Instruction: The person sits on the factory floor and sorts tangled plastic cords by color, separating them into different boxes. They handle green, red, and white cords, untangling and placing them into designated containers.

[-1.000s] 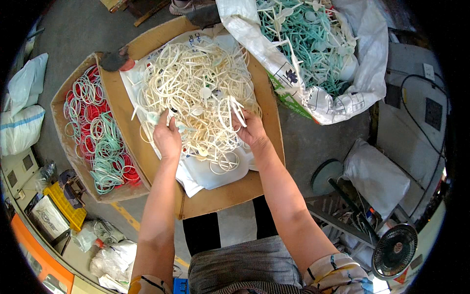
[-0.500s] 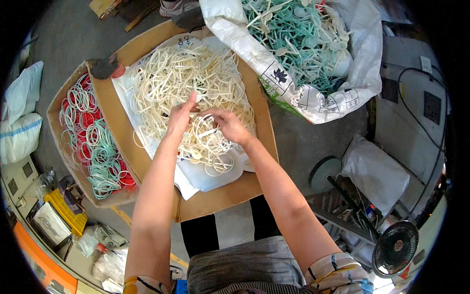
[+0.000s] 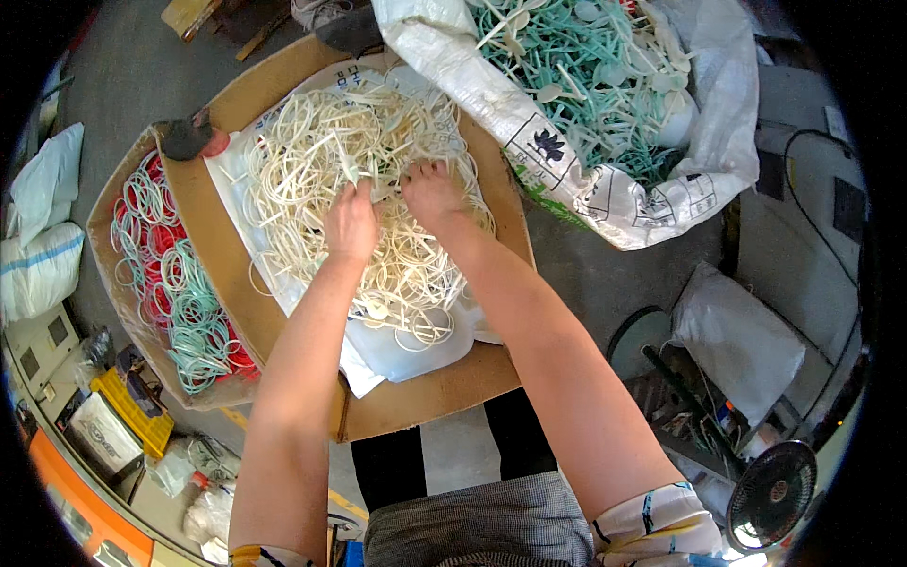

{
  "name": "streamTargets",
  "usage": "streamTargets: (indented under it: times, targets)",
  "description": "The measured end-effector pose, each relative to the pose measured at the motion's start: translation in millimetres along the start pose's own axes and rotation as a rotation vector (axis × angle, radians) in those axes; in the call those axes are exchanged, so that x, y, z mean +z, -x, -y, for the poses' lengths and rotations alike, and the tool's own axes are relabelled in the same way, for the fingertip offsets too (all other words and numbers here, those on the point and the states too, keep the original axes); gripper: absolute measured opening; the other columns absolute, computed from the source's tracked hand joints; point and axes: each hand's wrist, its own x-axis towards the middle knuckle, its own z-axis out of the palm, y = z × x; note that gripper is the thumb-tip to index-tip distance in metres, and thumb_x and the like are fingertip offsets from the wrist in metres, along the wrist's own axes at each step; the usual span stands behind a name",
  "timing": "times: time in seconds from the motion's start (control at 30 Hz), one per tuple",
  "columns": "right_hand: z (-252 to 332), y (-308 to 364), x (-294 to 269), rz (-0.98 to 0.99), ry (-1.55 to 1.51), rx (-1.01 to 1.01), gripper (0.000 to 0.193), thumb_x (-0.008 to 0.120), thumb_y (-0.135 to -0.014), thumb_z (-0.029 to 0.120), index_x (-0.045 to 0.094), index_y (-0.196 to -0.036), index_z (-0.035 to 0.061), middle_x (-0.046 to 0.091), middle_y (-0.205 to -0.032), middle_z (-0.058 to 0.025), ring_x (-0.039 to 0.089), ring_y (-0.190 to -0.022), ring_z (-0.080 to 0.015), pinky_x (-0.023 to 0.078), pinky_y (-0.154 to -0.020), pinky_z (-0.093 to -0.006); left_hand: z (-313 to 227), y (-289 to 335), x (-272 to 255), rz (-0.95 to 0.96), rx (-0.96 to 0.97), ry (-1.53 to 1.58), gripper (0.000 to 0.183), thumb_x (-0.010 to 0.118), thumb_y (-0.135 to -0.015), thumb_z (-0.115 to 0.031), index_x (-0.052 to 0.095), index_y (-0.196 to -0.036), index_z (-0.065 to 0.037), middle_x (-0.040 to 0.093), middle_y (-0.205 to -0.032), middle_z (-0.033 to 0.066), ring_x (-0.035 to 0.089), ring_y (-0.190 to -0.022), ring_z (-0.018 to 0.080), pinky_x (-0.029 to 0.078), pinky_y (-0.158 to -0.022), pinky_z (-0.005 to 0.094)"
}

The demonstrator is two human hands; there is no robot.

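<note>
A heap of cream plastic rings and thin strips [image 3: 312, 142] lies on a white sack in an open cardboard box [image 3: 444, 392] before me. My left hand [image 3: 352, 225] is over the middle of the heap, fingertips drawn together beside a pale strip with a flat tip [image 3: 351, 172]. Whether they grip that strip is hard to make out. To its right, my right hand [image 3: 434, 196] rests on the heap, fingers bent but apart, touching the rings. Nothing shows in it; its palm is hidden.
A narrower box [image 3: 104, 241] of red, green and white rings adjoins on the left. At the upper right stands a white woven sack [image 3: 614, 213] full of green and cream plastic pieces. A black fan [image 3: 773, 496] is at the lower right, a yellow crate [image 3: 132, 411] lower left.
My right hand has moved up into the heap and no longer holds the cream loop raised before it. My left hand has dropped slightly, its fingers closing in beside the pale strip.
</note>
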Motion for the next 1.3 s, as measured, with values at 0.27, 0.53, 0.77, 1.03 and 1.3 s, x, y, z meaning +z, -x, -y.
streamTargets:
  times: [0.27,0.53,0.77,1.03,1.3]
  targets:
    - [-17.5,-22.6,-67.1,-0.035,-0.597,0.298,0.031,0.048,-0.083,0.005,0.045,-0.114,0.0007,0.054,-0.113,-0.0214,0.053,-0.103,-0.037,0.043,-0.086,-0.0435,45.8,60.4,-4.7,-0.233,-0.142,0.071,0.027,0.064,-0.077,-0.008,0.059,-0.103,-0.011,0.059,-0.08,0.0141,0.059,-0.071,0.0333,0.049,-0.062,0.0414]
    - [-28.6,-86.1,-22.9,0.102,-0.097,0.134,0.038,0.039,-0.085,0.006,0.048,-0.123,0.0056,0.057,-0.115,-0.0163,0.055,-0.107,-0.031,0.045,-0.09,-0.042,5.1,43.1,40.0,-0.124,-0.144,0.039,0.026,0.063,-0.08,-0.022,0.058,-0.101,-0.007,0.057,-0.084,0.0145,0.061,-0.073,0.0327,0.05,-0.061,0.0411]
    - [-1.8,-27.9,-94.7,0.231,-0.353,0.535,0.037,0.051,-0.084,0.017,0.053,-0.117,0.0002,0.059,-0.11,-0.0211,0.061,-0.095,-0.0327,0.047,-0.087,-0.0415,14.2,7.4,55.8,0.099,-0.368,-0.086,0.025,0.065,-0.076,-0.024,0.063,-0.091,-0.004,0.055,-0.1,0.0177,0.063,-0.076,0.0316,0.052,-0.066,0.0409]
    - [3.5,92.4,-89.2,0.167,-1.387,0.715,0.045,0.064,-0.083,0.026,0.054,-0.114,-0.0048,0.062,-0.104,-0.0166,0.061,-0.093,-0.0259,0.046,-0.082,-0.0349,5.1,46.7,-36.8,0.03,-0.225,0.266,0.02,0.064,-0.078,-0.022,0.066,-0.08,-0.003,0.063,-0.075,0.0144,0.062,-0.072,0.0285,0.046,-0.061,0.0388]
    - [50.7,127.5,-91.3,-0.153,-1.812,0.859,0.026,0.05,-0.091,0.008,0.048,-0.112,-0.005,0.062,-0.094,-0.0102,0.063,-0.086,-0.0168,0.048,-0.072,-0.028,6.6,88.2,-99.8,0.105,-0.61,0.707,0.026,0.069,-0.08,-0.026,0.068,-0.082,0.0,0.055,-0.054,0.0016,0.044,-0.043,0.0089,0.038,-0.048,0.0262]
